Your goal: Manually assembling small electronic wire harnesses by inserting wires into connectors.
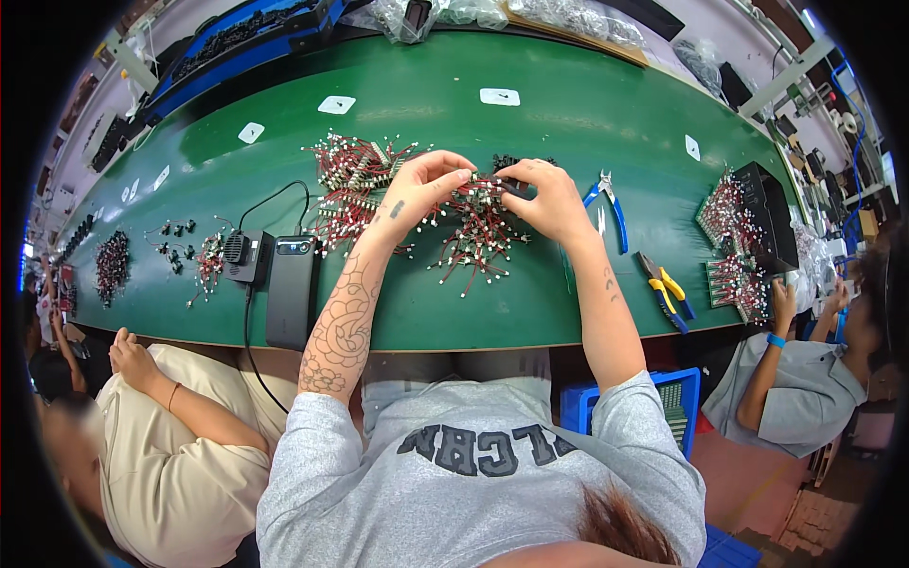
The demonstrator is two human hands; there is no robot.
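Note:
My left hand (424, 189) is closed in a pinch over the middle of the green table, on a small part with red wires (481, 180). Facing it, my right hand (547, 197) pinches a small dark piece (514, 186) close to that part; its exact kind is too small to tell. Under both hands lies a loose pile of red-and-black wire leads with white connectors (473, 241). A larger heap of wired green circuit boards (355, 170) spreads beside my left hand. Small black parts (516, 163) lie just behind my right fingers, partly hidden.
Blue-handled pliers (617, 222) and yellow-and-blue pliers (666, 293) lie to the right. A black power bank (292, 293) and a black box-shaped device (248, 257) with cables stand left. An open black box (765, 218) holds wired boards. Co-workers sit on both sides; a blue crate (691, 379) stands below.

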